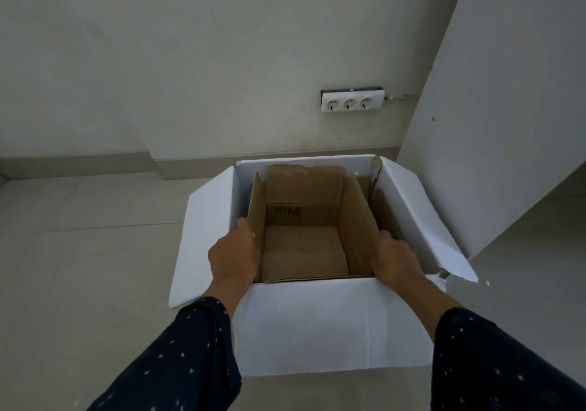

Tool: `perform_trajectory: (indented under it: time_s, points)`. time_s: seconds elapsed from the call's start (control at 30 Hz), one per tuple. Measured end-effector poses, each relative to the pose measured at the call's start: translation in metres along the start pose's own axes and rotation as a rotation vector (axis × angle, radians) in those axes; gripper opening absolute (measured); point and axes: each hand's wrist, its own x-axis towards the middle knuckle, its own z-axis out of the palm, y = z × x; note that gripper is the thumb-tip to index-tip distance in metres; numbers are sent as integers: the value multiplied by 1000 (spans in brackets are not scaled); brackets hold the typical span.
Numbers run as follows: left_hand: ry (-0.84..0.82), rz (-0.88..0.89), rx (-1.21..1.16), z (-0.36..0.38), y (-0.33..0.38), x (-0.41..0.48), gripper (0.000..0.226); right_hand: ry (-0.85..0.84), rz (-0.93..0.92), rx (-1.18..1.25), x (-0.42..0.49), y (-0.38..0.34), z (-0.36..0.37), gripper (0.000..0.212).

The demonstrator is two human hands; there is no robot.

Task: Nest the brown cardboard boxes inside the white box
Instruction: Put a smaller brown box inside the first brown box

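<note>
An open white box (310, 325) stands on the floor in front of me, its side flaps folded outward. Inside it sits an open brown cardboard box (304, 252) with its flaps standing up. My left hand (234, 256) grips the brown box's left flap, fingers hidden behind the cardboard. On the other side, my right hand (396, 260) holds the right flap, between it and the white wall. More brown cardboard (383, 210) shows in the gap on the right; I cannot tell if it is a separate box.
The box rests on a pale tiled floor (88, 252) close to a wall with a triple power socket (352, 103). A white panel (507, 125) rises at the right, right next to the box's torn right flap (421, 217).
</note>
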Motion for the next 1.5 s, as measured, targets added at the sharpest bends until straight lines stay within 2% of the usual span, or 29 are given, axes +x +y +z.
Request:
perform_trajectory:
  time_s: [0.07,0.1,0.2,0.27,0.37,0.47,0.67,1.17,1.5]
  points:
    - [16,56,23,3,1,-4,37,-30,11,-6,2,-1,5,25]
    - [46,89,23,4,2,-4,46,14,16,-9,2,0,4,30]
    - [157,76,18,4,4,-4,56,368,-69,-131,2,10,-1,36]
    - [138,-19,14,4,1,-8,56,491,-30,-167,2,20,-3,42]
    - [0,-112,-5,12,-5,-15,56,422,123,-61,2,32,1,58]
    - [-48,-132,-84,13,-11,-11,61,364,123,4,5,30,8,65]
    - [-20,-152,-185,18,-34,12,74,361,64,51,18,10,13,70]
    - [20,-159,-114,19,-116,158,72,428,12,19,130,-108,29,73]
    - [25,-115,-123,19,-138,233,76,429,29,-7,195,-155,27,72]
